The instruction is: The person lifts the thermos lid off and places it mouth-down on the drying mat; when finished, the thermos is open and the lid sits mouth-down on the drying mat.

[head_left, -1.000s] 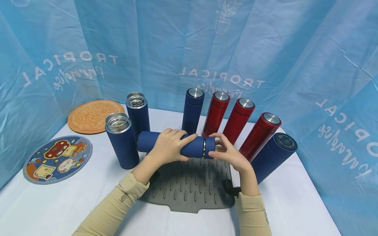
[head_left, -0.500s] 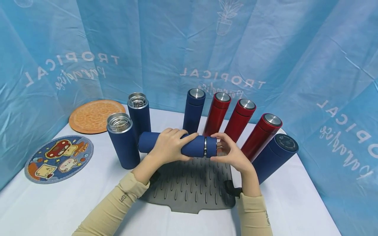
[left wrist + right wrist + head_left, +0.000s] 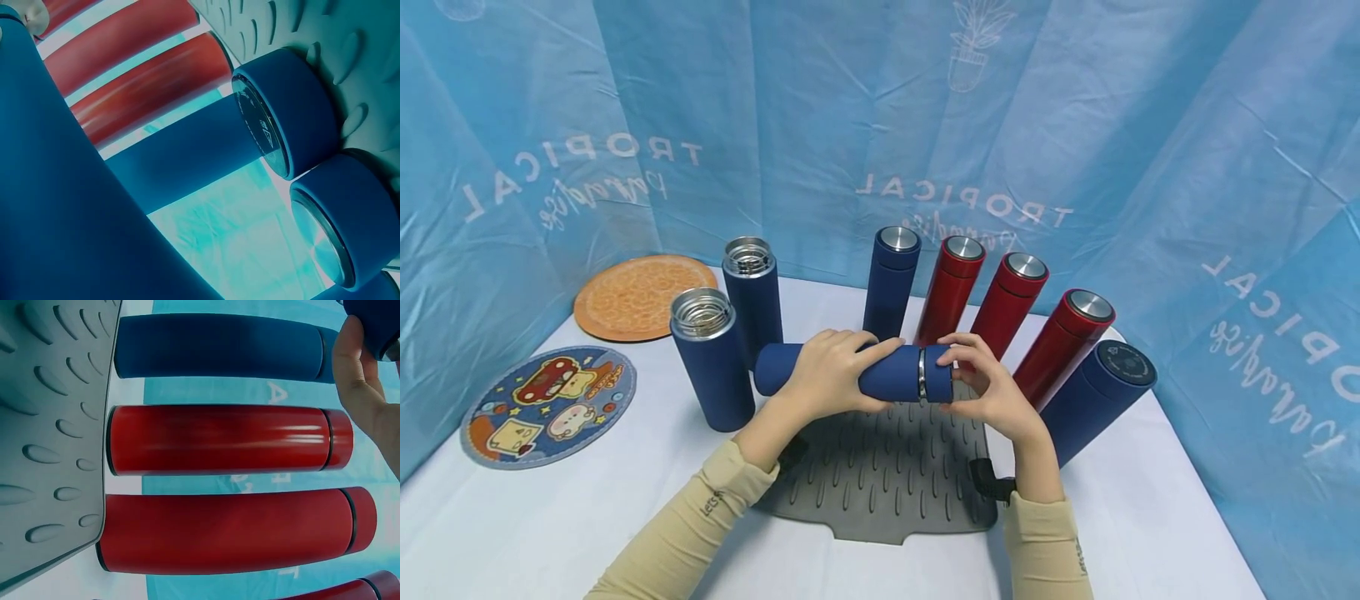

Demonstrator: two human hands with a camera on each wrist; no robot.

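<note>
A blue thermos [image 3: 880, 373] lies level above the grey ridged mat [image 3: 880, 483]. Around its body curls my left hand [image 3: 831, 371]. The fingers and thumb of my right hand [image 3: 988, 387] pinch the blue thermos lid [image 3: 936, 373] at its right end, where a shiny steel ring shows between lid and body. In the left wrist view, the held body fills the left side. Two loose blue lids sit on the mat there: one with a dark disc [image 3: 256, 125], the other with a silver disc [image 3: 322, 240]. The head view hides both.
Two lidless blue thermoses [image 3: 711, 375] stand to the left. Behind the hands are a lidded blue thermos [image 3: 887, 287] and several red ones [image 3: 947, 287]; another blue one [image 3: 1090, 408] stands at right. Two round mats, one cartoon-printed [image 3: 550, 408], one orange [image 3: 643, 296], lie far left.
The right fingers have shifted on the lid, the index finger now curling further over it. The held thermos has moved slightly right and down. The standing thermoses have not moved.
</note>
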